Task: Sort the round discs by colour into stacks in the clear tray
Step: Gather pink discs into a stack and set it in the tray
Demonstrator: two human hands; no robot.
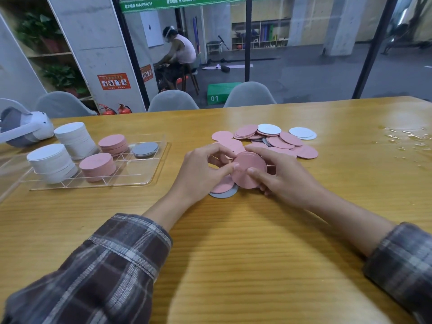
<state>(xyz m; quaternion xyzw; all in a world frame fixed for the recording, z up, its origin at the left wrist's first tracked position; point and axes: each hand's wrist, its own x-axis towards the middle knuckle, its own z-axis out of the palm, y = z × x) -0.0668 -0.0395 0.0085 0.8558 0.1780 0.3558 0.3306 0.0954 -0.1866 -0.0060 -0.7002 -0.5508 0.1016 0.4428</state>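
Both hands hold a small stack of pink discs [249, 169] just above the table's middle. My left hand [201, 169] pinches its left edge and my right hand [278, 176] curls round its right side. Under them lie a pink disc [223, 185] and a grey disc [223, 194]. Behind the hands spreads a loose pile of pink discs [275, 140] with white discs [301, 132] among them. At the left, the clear tray [140, 181] holds two white stacks [51, 162], two pink stacks [97, 166] and a low grey stack [145, 149].
A white and grey headset [23, 129] lies at the table's far left. Spilled water [406, 139] glistens on the table at the far right. Grey chairs [173, 101] stand behind the far edge. A person sits in the background beyond a glass wall.
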